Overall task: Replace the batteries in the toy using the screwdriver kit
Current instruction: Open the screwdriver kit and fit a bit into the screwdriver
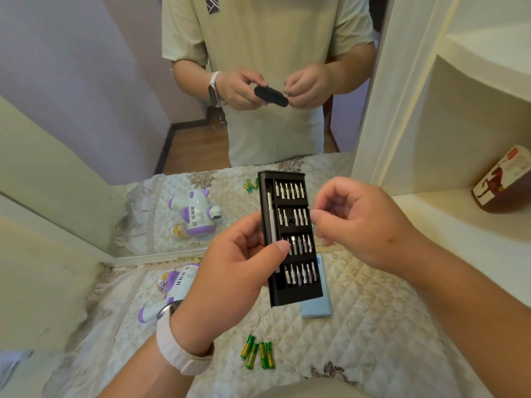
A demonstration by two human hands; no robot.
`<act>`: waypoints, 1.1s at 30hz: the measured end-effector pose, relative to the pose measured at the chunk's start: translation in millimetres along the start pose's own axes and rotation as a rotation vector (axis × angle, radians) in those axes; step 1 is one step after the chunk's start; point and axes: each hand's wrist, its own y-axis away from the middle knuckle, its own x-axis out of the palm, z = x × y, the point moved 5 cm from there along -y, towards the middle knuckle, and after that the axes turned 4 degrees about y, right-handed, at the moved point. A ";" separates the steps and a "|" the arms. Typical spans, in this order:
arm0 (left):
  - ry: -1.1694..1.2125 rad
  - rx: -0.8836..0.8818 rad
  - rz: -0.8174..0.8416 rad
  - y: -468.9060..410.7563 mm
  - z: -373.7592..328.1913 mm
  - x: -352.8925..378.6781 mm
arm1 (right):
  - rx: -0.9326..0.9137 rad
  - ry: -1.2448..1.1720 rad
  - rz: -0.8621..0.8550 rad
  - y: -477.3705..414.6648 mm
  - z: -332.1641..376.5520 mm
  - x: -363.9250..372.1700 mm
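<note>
Above the quilted worktop the open screwdriver kit was gripped at its left edge by the left hand. The right hand was curled, fingertips pinched at the kit's right edge; whether a bit was held could not be told. The toy was laid left, by the mirror, and the batteries nearer.
</note>
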 end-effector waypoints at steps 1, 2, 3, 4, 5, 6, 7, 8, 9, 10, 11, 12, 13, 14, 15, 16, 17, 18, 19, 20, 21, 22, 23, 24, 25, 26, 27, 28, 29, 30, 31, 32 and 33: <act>0.004 0.000 -0.004 0.3 0.2 -0.6 | 0.039 -0.118 -0.014 1.8 -5.3 0.8; 0.007 0.003 -0.008 0.6 0.7 -1.7 | 0.076 -0.230 -0.029 3.8 -10.6 2.6; 0.006 0.008 -0.013 1.0 1.1 -2.4 | 0.113 -0.339 -0.038 6.1 -15.4 5.5; 0.004 0.010 -0.022 1.6 1.5 -3.4 | 0.152 -0.445 -0.039 8.6 -19.3 9.5; 0.001 0.010 -0.032 2.4 1.9 -3.9 | 0.193 -0.551 -0.034 11.5 -23.0 13.9; 0.006 0.009 -0.044 3.7 1.8 -4.0 | 0.236 -0.655 -0.028 14.7 -25.9 18.5; 0.018 0.008 -0.052 5.5 1.6 -4.0 | 0.281 -0.752 -0.029 17.9 -28.5 22.6; 0.032 0.006 -0.055 7.6 0.9 -3.1 | 0.328 -0.838 -0.035 20.9 -30.9 26.4; 0.041 0.001 -0.059 10.1 0.4 -2.2 | 0.374 -0.912 -0.044 24.0 -32.7 29.9; 0.045 -0.005 -0.065 12.7 0.2 -1.9 | 0.420 -0.977 -0.051 26.9 -34.3 33.4; 0.043 -0.007 -0.072 14.9 0.5 -1.8 | 0.461 -1.032 -0.046 29.9 -35.0 37.4; 0.039 -0.005 -0.075 17.2 0.9 -2.4 | 0.494 -1.074 -0.030 32.9 -34.8 41.3; 0.035 0.000 -0.074 18.7 1.2 -2.8 | 0.519 -1.100 -0.005 36.2 -33.8 45.1; 0.035 0.005 -0.071 20.4 1.4 -3.4 | 0.534 -1.104 0.026 39.6 -32.4 48.5; 0.038 0.006 -0.070 21.8 1.9 -3.9 | 0.538 -1.089 0.056 43.5 -30.9 51.7; 0.042 0.004 -0.070 23.0 2.3 -4.4 | 0.532 -1.054 0.083 47.0 -29.4 55.0; 0.044 0.003 -0.072 24.1 2.6 -5.0 | 0.517 -1.006 0.105 50.4 -27.6 58.1; 0.045 0.001 -0.070 25.4 2.7 -5.1 | 0.494 -0.956 0.124 53.2 -25.7 61.4; 0.044 0.001 -0.066 26.9 3.0 -5.0 | 0.471 -0.913 0.139 55.5 -23.9 64.9; 0.044 0.000 -0.062 28.3 3.4 -5.2 | 0.451 -0.875 0.152 57.5 -22.6 68.3; 0.044 -0.001 -0.055 29.5 3.7 -5.4 | 0.435 -0.842 0.160 59.5 -21.3 71.3; 0.047 -0.002 -0.047 31.0 4.0 -6.5 | 0.416 -0.812 0.160 61.1 -20.1 73.5; 0.051 -0.004 -0.039 32.2 4.8 -8.4 | 0.393 -0.787 0.151 62.2 -18.2 75.3; 0.052 -0.007 -0.036 33.6 5.5 -11.5 | 0.367 -0.772 0.134 62.7 -15.5 76.6; 0.044 -0.011 -0.039 34.6 6.9 -15.8 | 0.335 -0.766 0.119 62.8 -12.2 78.4; 0.035 -0.018 -0.043 36.1 8.1 -20.4 | 0.302 -0.761 0.107 62.6 -8.6 80.7; 0.027 -0.023 -0.043 37.6 9.0 -25.2 | 0.274 -0.751 0.098 62.5 -4.6 83.9; 0.019 -0.024 -0.042 39.6 8.2 -30.1 | 0.259 -0.736 0.090 62.5 -0.9 87.8; 0.010 -0.016 -0.042 41.2 6.2 -34.8 | 0.254 -0.720 0.081 62.1 2.3 92.5; 0.003 -0.003 -0.049 43.0 3.5 -41.1 | 0.251 -0.704 0.070 61.3 5.6 97.3; -0.002 0.012 -0.063 44.5 0.4 -48.4 | 0.248 -0.684 0.059 60.5 9.3 103.0; -0.015 0.032 -0.084 46.2 -3.7 -57.5 | 0.246 -0.667 0.050 59.3 13.1 108.8; -0.041 0.060 -0.103 47.2 -8.4 -67.9 | 0.245 -0.660 0.047 58.0 17.5 115.2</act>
